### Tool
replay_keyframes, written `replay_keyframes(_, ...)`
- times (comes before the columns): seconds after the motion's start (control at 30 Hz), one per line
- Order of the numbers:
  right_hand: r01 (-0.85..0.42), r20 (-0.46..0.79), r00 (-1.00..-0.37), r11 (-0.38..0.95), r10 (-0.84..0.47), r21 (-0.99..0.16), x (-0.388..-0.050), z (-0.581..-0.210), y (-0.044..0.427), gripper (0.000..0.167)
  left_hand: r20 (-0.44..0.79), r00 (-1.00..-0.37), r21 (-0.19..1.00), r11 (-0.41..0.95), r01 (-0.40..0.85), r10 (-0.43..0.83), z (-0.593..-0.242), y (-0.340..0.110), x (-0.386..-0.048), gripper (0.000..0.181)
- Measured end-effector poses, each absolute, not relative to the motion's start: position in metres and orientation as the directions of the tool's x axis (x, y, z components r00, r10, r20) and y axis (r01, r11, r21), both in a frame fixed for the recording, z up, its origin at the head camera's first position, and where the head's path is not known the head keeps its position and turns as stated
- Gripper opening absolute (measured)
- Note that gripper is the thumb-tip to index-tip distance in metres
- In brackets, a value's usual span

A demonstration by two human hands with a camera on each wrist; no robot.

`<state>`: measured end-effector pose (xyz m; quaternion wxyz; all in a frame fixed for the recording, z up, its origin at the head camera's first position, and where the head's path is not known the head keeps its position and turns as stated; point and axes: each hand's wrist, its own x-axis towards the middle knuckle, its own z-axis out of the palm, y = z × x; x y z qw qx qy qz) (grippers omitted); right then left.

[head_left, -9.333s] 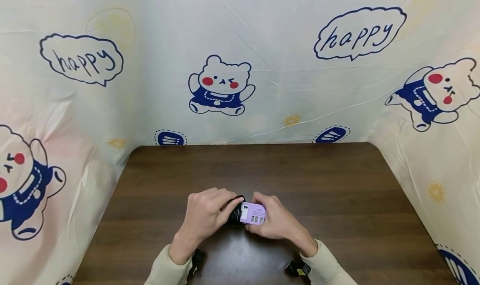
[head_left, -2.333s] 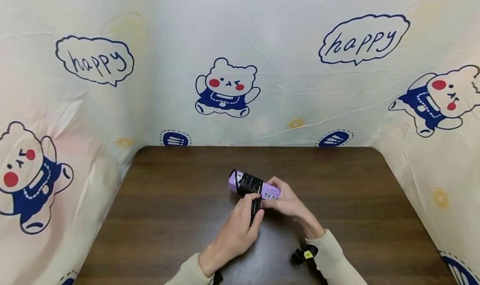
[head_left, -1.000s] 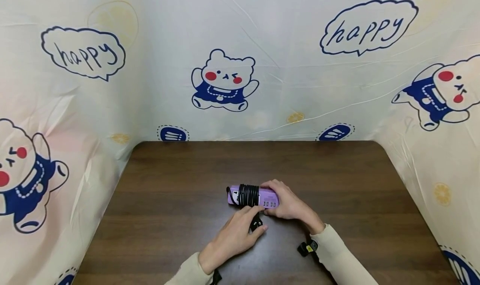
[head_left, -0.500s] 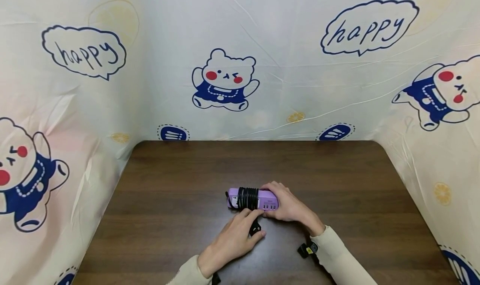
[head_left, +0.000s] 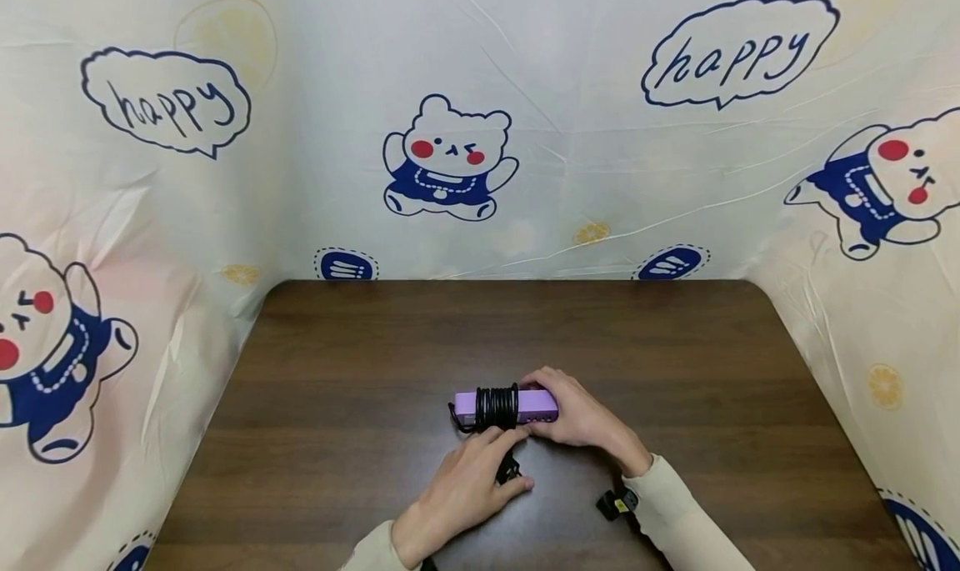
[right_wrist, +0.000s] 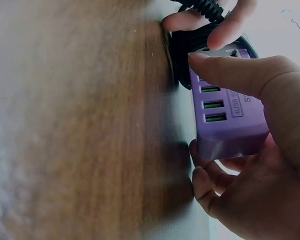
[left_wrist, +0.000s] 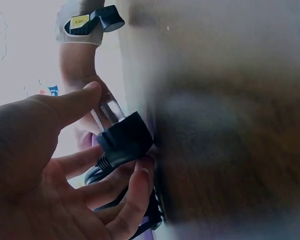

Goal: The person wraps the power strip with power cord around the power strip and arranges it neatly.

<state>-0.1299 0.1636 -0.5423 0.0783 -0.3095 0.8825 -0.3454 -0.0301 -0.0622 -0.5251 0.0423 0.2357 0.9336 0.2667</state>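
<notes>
A purple power strip lies across the middle of the table, with its black cord wound in several turns around it. My right hand grips the strip's right end, thumb on the face with USB ports and fingers behind. In front of the strip, my left hand touches the cord with its fingertips. The black plug sits by the left fingers, its prongs towards the thumb, which stands apart from it. From the head view, the left hand partly covers the plug.
A brown wooden table lies under the hands. Printed cloth with bears and speech bubbles walls it at the back and both sides. A small black wrist camera is strapped by the right sleeve.
The strip has come down towards me and straightened, and has tipped so its ports show less. My left hand, earlier winding cord and then holding the plug, has lifted its thumb from the plug.
</notes>
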Motion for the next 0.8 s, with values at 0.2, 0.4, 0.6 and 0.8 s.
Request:
replay_keyframes(0.2,-0.496,0.090,-0.790,0.545,-0.607,-0.676,-0.130,-0.541,0.164,0.062,0.022,-0.881,0.500,0.758,0.419,0.472,-0.523,-0.063,-0.026,0.055)
replay_keyframes(0.4,-0.505,0.099,-0.778,0.523,-0.621,-0.687,-0.131,-0.541,0.165,0.063,-0.013,-0.869,0.494,0.759,0.424,0.494,-0.517,-0.064,-0.022,0.055)
replay_keyframes(0.6,-0.501,0.072,-0.772,0.535,-0.631,-0.680,-0.127,-0.540,0.166,0.068,-0.071,-0.854,0.471,0.772,0.428,0.516,-0.511,-0.065,-0.014,0.055)
replay_keyframes(0.8,-0.505,0.057,-0.761,0.536,-0.646,-0.676,-0.121,-0.539,0.166,0.073,-0.096,-0.849,0.468,0.776,0.423,0.520,-0.507,-0.067,-0.008,0.053)
